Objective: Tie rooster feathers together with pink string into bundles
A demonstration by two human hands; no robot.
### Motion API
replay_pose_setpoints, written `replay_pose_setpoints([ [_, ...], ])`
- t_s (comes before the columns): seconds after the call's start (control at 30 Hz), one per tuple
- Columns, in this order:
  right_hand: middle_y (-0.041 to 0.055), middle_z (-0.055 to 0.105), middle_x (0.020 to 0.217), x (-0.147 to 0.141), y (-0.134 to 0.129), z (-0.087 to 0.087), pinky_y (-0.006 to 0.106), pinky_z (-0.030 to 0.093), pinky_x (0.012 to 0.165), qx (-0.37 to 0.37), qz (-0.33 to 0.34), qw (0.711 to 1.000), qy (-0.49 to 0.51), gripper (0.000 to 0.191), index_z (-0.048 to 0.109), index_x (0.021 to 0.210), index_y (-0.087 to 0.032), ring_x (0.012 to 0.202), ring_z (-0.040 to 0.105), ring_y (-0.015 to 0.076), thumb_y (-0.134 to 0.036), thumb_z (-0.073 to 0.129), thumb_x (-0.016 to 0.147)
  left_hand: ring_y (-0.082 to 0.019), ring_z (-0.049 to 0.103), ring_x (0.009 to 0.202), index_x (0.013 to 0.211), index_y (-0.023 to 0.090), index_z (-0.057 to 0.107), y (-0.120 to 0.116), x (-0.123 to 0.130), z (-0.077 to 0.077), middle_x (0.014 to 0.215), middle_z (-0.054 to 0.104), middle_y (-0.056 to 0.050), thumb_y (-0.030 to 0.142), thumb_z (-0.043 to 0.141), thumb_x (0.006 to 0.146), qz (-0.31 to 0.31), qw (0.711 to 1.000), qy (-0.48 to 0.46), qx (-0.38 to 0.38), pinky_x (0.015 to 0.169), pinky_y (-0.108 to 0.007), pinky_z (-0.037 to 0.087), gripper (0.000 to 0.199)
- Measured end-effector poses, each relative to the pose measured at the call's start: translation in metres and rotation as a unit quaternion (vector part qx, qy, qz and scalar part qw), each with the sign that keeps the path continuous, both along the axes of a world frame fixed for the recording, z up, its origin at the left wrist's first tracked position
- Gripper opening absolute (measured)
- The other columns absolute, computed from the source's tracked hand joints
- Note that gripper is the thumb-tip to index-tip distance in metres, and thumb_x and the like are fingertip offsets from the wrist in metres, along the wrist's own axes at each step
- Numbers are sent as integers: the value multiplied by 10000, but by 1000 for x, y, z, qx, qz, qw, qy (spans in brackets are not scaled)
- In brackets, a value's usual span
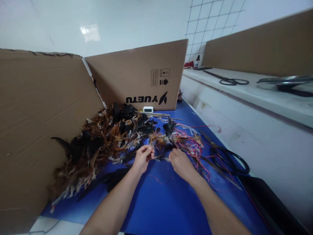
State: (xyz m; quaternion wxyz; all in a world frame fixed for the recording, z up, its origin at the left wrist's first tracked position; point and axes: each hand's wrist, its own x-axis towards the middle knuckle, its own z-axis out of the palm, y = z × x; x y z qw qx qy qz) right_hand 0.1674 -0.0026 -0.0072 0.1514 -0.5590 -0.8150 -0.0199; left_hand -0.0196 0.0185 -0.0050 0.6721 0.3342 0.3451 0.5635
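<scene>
Brown-and-black feathers (105,138), loose heap, left side of smooth blue tabletop (161,204); bare left hand (143,158), pinching slender dark strand (160,155) over tabletop; bare right hand (180,163), curled, grip unclear.

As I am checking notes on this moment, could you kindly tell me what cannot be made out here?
Left hand: head view; its own fingers hide what, if anything, they pinch.
Right hand: head view; its back hides the fingertips and any grip.
White gadget: head view; its screen is too small to read.
Carton label: head view; fine print too small and blurred.
Shiny object: head view; the right edge cuts it off.
</scene>
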Motion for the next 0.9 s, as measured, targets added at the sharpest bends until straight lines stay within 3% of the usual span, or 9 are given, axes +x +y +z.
replay_pose_setpoints([
  [0.1, 141, 590, 899, -1, -2, 1, 362, 389, 819, 7, 5, 999, 36, 205, 574, 795, -152, 948, 523, 256, -26, 413, 774, -56, 516, 486, 748, 113, 614, -1, 0, 0, 638, 599, -9, 357, 783, 607, 0, 1000, 8, 5, 490, -182, 426, 328],
  [0.2, 73, 582, 763, 1, -3, 7, 326, 420, 707, -22, 3, 982, 189, 176, 518, 771, -186, 768, 555, 206, -108, 372, 832, -58, 516, 478, 737, 115, 614, -2, 1, 2, 627, 596, -6, 352, 769, 627, -6, 1000, 15, 9, 492, -187, 425, 304],
  [0.3, -7, 551, 641, 4, -2, 14, 283, 420, 591, -86, -24, 921, 379, 123, 491, 780, -215, 595, 538, 159, -265, 408, 855, -68, 519, 485, 731, 116, 613, -4, 1, 4, 612, 591, -7, 337, 762, 641, -21, 1000, 11, 12, 495, -196, 425, 281],
  [0.43, -9, 581, 651, 9, 1, 19, 274, 441, 605, -145, -29, 796, 587, 201, 545, 885, -186, 611, 563, 146, -347, 566, 767, -78, 519, 486, 717, 110, 616, -8, 4, 8, 590, 581, -13, 308, 749, 665, -58, 998, 6, 12, 488, -200, 415, 244],
  [0.53, -7, 594, 680, 10, 2, 19, 264, 442, 613, -185, -16, 724, 665, 297, 585, 953, -174, 622, 555, 131, -359, 638, 727, -79, 515, 478, 710, 110, 615, -13, 8, 11, 574, 574, -16, 293, 733, 687, -95, 995, 9, 7, 487, -203, 409, 219],
  [0.67, -17, 570, 661, 8, -2, 25, 255, 442, 610, -230, 7, 645, 728, 240, 607, 743, -176, 607, 534, 113, -374, 716, 661, -86, 513, 441, 692, 114, 617, -20, 16, 15, 549, 577, -21, 293, 735, 683, -155, 988, 16, 0, 465, -211, 401, 215],
  [0.77, -8, 571, 645, 5, -8, 35, 255, 439, 594, -265, 24, 608, 748, 264, 591, 672, -173, 599, 530, 118, -381, 746, 619, -96, 523, 430, 693, 104, 633, -26, 21, 15, 551, 594, -35, 294, 745, 669, -201, 979, 18, -14, 447, -219, 413, 222],
  [0.9, -1, 570, 665, 3, -15, 45, 236, 401, 536, -297, 54, 596, 744, 258, 592, 706, -166, 567, 503, 108, -381, 723, 648, -108, 544, 431, 679, 89, 639, -32, 24, 8, 548, 611, -50, 288, 761, 648, -249, 968, 17, -27, 436, -218, 431, 236],
])
